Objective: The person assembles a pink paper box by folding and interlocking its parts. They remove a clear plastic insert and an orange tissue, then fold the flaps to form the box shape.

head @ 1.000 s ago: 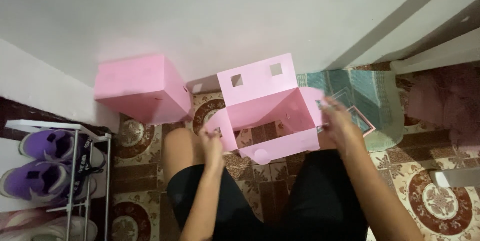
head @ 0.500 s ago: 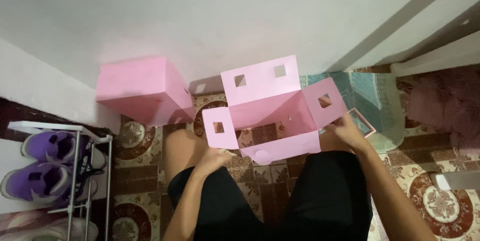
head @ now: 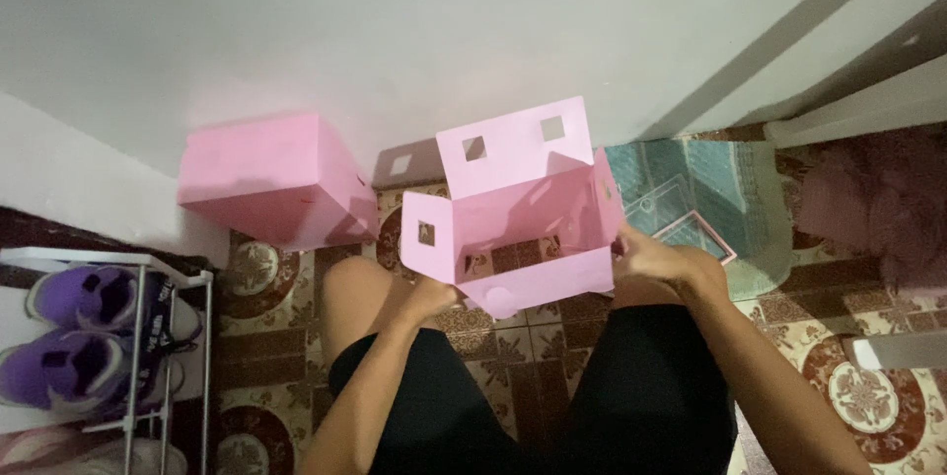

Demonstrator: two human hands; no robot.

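Observation:
I hold a pink plastic fold-up box (head: 513, 214) above my knees, its flaps up and its inside showing the tiled floor through the bottom. Square holes pierce its back and side flaps. My left hand (head: 432, 294) grips the box's lower left corner from beneath. My right hand (head: 651, 256) grips its right side panel. A second pink box (head: 271, 179), fully assembled, stands on the floor to the left against the wall.
A clear panel with a pink frame (head: 691, 230) lies on a teal mat (head: 730, 189) to the right. A metal shoe rack (head: 148, 337) with purple sneakers (head: 69, 322) stands at the left. A grey wall (head: 395, 31) runs behind; patterned tiles (head: 868, 386) cover the floor.
The side flaps have swung up and inward. My left hand moved under the box's left corner, my right hand moved onto the right panel, and the box lifted slightly.

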